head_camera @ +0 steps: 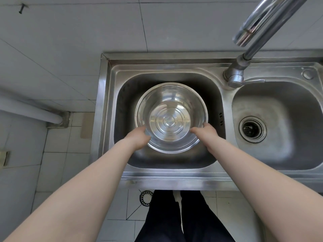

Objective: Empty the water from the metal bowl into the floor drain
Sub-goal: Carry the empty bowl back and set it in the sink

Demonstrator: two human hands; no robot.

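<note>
fingers (pixel 142 131) of both hands grip metal bowl (pixel 171 117) rim | bowl between them, in left sink basin (pixel 125 95) | water unpoured | floor drain (pixel 146 198) behind, below

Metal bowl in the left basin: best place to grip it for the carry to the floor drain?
Take the metal bowl by its rolled rim at two opposite sides, near edge, where the left hand and right hand sit now. It stands upright with water inside, and its walls look smooth, so a level two-sided hold probably limits spilling.
</note>
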